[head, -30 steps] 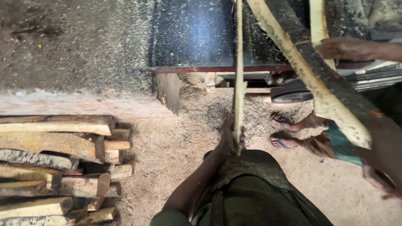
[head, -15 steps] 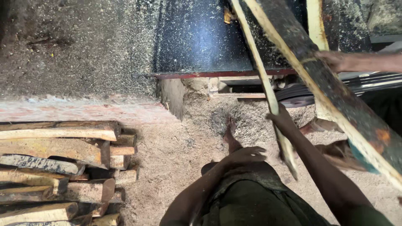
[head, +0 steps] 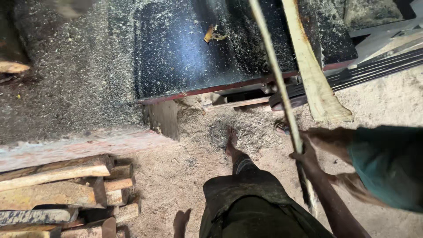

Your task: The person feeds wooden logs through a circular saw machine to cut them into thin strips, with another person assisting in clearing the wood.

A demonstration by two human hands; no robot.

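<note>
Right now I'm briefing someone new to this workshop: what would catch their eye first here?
Probably the thin wooden strip running down the right of the frame, gripped low by the person's right hand. Beside it a broader plank lies over the dark, sawdust-strewn machine table. At lower left sits a stack of rough offcuts on the sawdust floor.

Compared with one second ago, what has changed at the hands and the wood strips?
The thin strip tilted from upright to leaning left at its top. The right hand now grips it lower right; one second ago the grip was nearer the middle. The left hand is not in view. The stacked wood stayed put.
</note>
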